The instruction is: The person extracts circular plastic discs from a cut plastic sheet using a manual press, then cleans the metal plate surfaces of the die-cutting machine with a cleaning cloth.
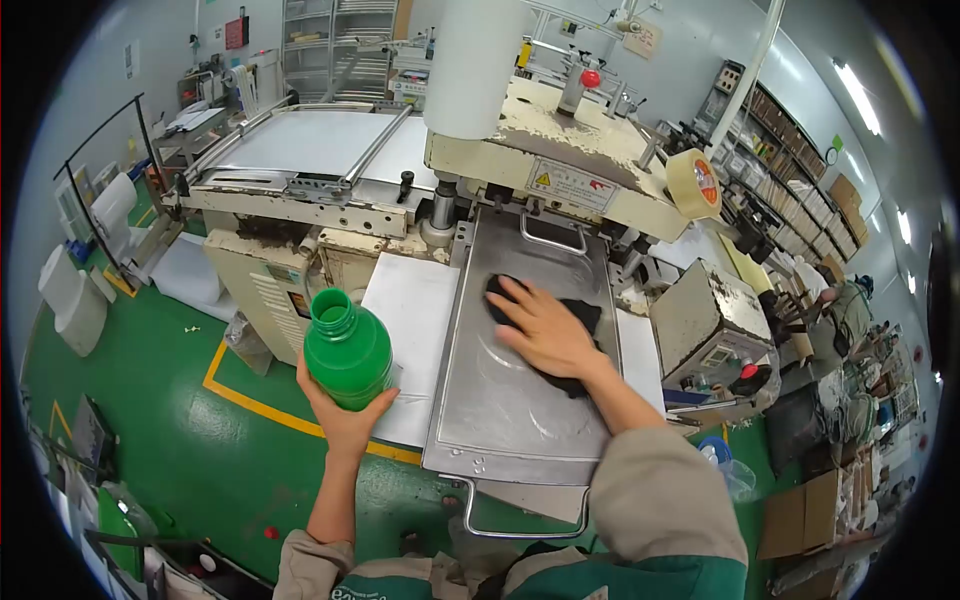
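Observation:
My left hand (343,412) is wrapped round a green plastic bottle (348,350), which has no cap on its neck and is held upright left of the machine. A black cloth (580,318) lies under my right hand (545,325), whose fingers are spread flat and press it against a grey metal plate (500,400). Wet-looking streaks show on the plate's surface. The plate has a metal handle (528,532) at its near end and a second handle (553,243) at its far end.
Beyond the plate stands the cream press head (560,140) with worn paint and a warning label. A roll of tape (693,184) hangs at its right corner. White sheets (410,310) lie beside the plate. Another person (850,310) is at the far right.

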{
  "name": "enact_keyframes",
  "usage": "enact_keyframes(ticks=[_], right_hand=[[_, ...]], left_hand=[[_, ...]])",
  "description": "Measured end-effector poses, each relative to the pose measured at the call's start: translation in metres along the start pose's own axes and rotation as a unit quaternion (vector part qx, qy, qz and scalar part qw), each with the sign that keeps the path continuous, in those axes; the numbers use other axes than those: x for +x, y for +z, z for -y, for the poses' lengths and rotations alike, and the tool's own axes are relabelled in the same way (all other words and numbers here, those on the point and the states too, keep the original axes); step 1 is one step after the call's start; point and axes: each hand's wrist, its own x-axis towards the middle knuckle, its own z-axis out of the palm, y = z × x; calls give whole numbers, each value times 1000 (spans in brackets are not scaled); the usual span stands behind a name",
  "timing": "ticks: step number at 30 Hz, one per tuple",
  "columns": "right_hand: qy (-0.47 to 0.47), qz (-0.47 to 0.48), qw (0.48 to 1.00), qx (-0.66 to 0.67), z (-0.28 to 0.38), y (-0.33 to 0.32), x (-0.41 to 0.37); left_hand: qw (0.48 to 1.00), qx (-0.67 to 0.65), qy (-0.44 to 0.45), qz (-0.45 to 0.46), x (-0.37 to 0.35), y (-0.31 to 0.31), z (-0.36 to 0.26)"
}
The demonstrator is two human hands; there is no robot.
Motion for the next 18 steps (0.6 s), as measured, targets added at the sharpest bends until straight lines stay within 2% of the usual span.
enact_keyframes(ticks=[1,2,4,6,8,10,12,14,16,17,18], right_hand=[[46,15,999,10,-19,-5,-12],[106,-12,994,-38,-55,1,-16],[251,-31,962,-106,-105,-1,14],[250,-16,966,-60,-91,-9,53],[78,-31,996,-17,-59,12,59],[-12,-8,1000,-15,-15,2,11],[49,20,998,-39,-49,-7,-12],[221,13,970,-105,-106,-6,8],[261,27,960,-99,-110,-7,52],[189,-23,979,-66,-97,5,68],[110,-3,994,-28,-63,2,72]], left_hand=[[1000,-4,4,0,0,0,1],[1000,-12,-13,2,-1,-1,0],[1000,19,15,3,-3,-3,6],[1000,0,3,3,-8,-5,17],[1000,-28,0,-5,-10,-4,20],[999,-48,-2,-9,-8,-2,12],[999,-41,2,-12,-8,-1,12],[999,-19,26,-9,-7,-3,18],[999,-20,36,-14,-9,0,19],[999,-27,33,-17,-9,-1,17],[999,-37,29,-22,-8,1,16]])
